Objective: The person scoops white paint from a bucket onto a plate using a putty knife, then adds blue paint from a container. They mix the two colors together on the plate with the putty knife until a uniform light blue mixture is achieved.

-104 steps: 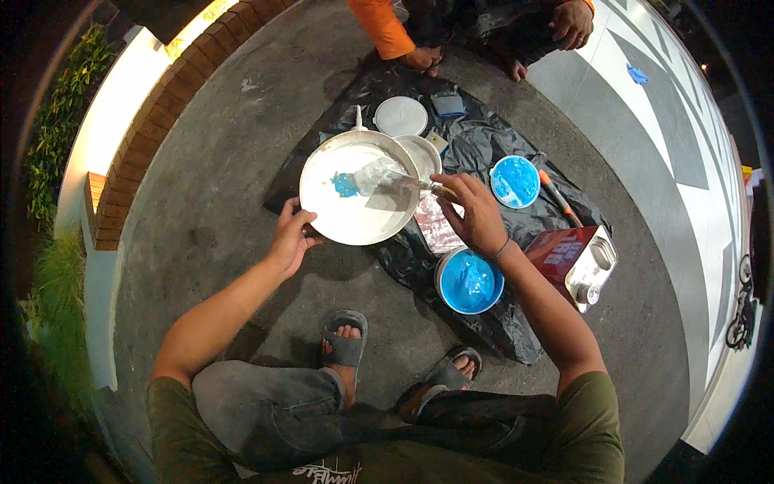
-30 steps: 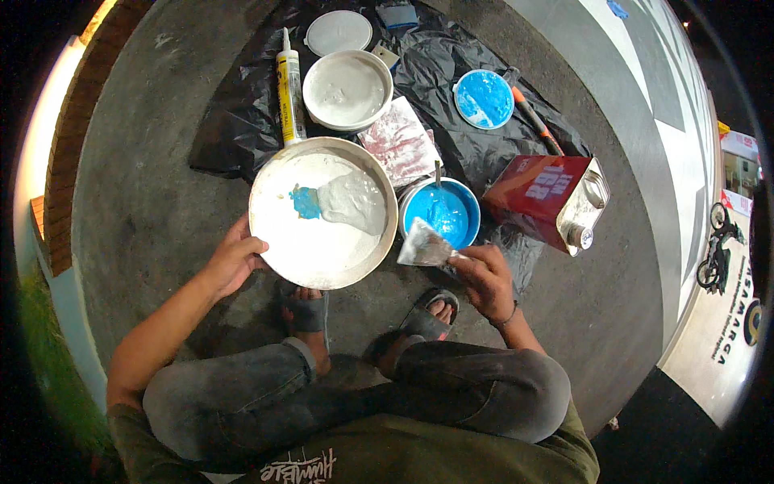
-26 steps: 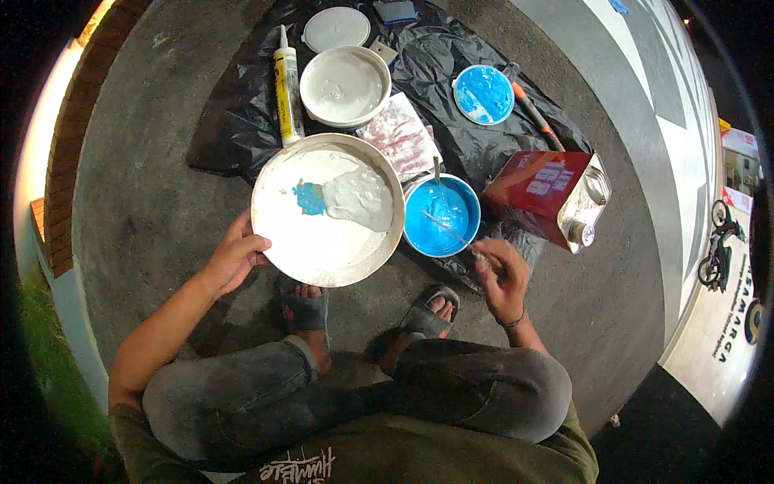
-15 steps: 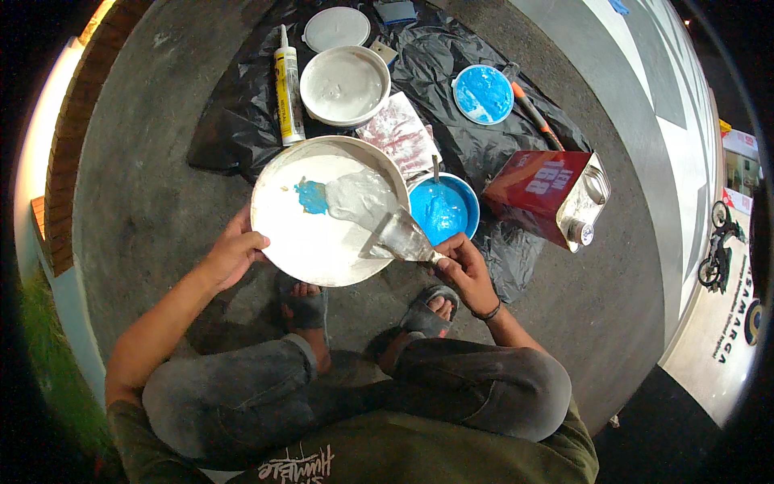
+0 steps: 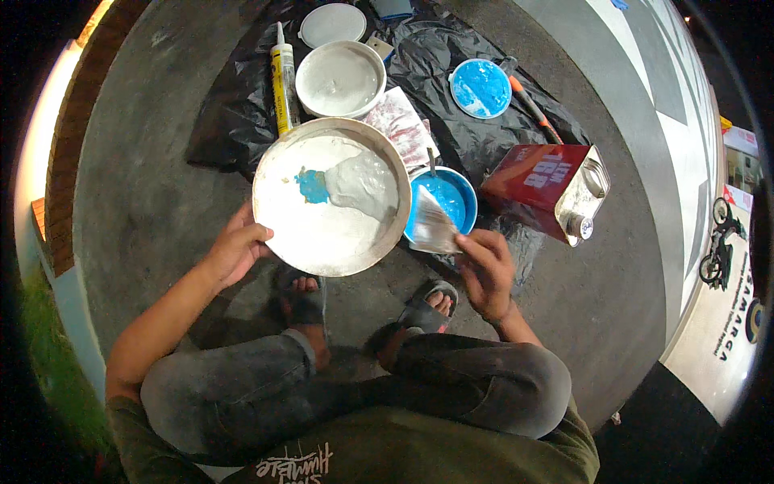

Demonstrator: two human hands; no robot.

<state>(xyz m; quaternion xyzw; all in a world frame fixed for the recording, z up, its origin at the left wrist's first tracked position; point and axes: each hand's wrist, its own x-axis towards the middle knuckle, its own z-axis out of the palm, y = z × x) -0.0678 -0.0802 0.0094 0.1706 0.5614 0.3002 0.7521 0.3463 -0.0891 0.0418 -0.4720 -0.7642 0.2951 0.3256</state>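
Observation:
My left hand (image 5: 239, 249) grips the near left rim of a round white pan (image 5: 298, 238). Inside the pan lie a grey paste (image 5: 363, 187) and a smaller blue dab (image 5: 312, 186), touching side by side. A broad putty knife (image 5: 435, 223) is in my right hand (image 5: 487, 273), its fingers closed round the handle. The blade, smeared pale, is tilted just right of the pan and overlaps the near left part of a tub of blue paste (image 5: 455, 198) in view. Whether it touches that tub I cannot tell. A thin handle stands up in the blue paste.
Beyond the pan are a tub of grey paste (image 5: 343, 81), a white lid (image 5: 332, 26), a sealant cartridge (image 5: 284, 89) and reddish-stained sheets (image 5: 401, 127). A blue-smeared lid (image 5: 480, 88), an orange-handled tool (image 5: 534, 109) and a red metal can (image 5: 532, 181) stand right, mostly on black plastic (image 5: 230, 121).
My right hand has drawn the putty knife rightward out of the pan, the blade turning more upright. The pan has shifted slightly up in view, still held by my left hand.

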